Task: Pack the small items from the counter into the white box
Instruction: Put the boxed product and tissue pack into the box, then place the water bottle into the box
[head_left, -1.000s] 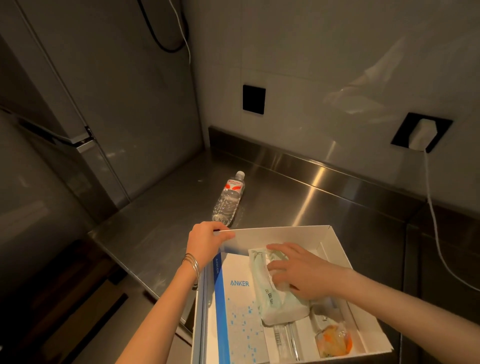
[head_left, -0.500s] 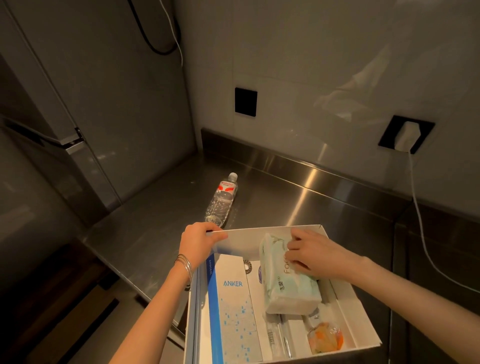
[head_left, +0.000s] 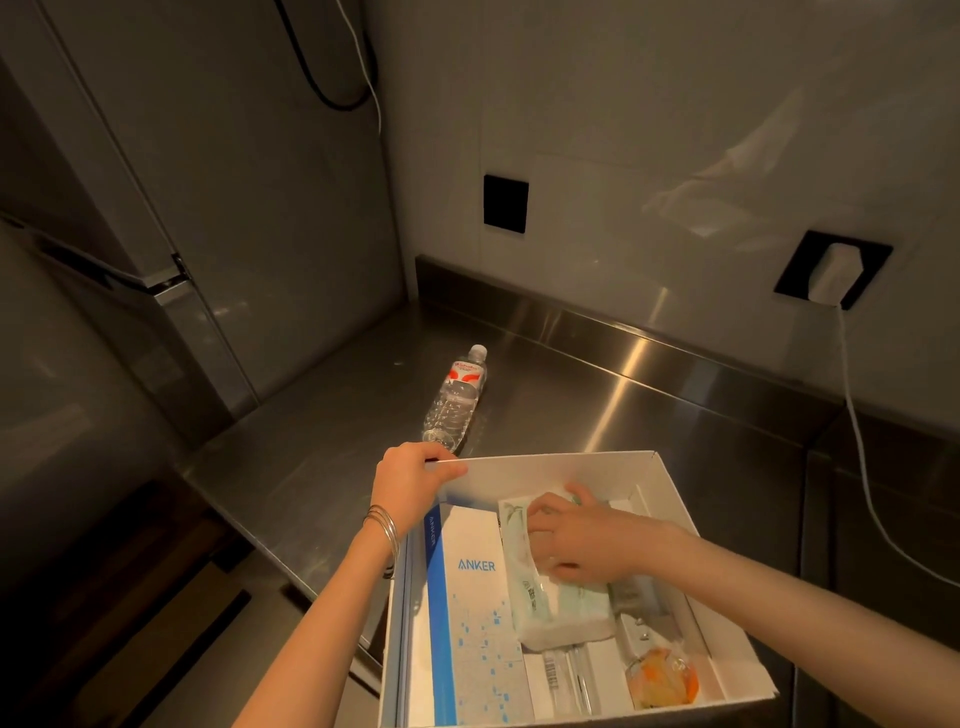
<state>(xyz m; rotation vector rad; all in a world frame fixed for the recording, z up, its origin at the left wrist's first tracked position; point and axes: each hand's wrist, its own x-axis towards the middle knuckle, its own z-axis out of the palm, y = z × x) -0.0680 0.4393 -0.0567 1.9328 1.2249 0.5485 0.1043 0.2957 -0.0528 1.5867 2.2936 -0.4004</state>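
Tissues (head_left: 550, 597), a soft, light pack, squash under the right hand (head_left: 576, 540) pressing flat-fingered, while the left hand (head_left: 410, 480) pinches the thin white box (head_left: 670, 499) rim; best grasped by its sides.

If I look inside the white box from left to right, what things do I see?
Anker box → tissue pack with the right hand pressing on it → orange snack bag. The left hand grips the box's far-left corner.
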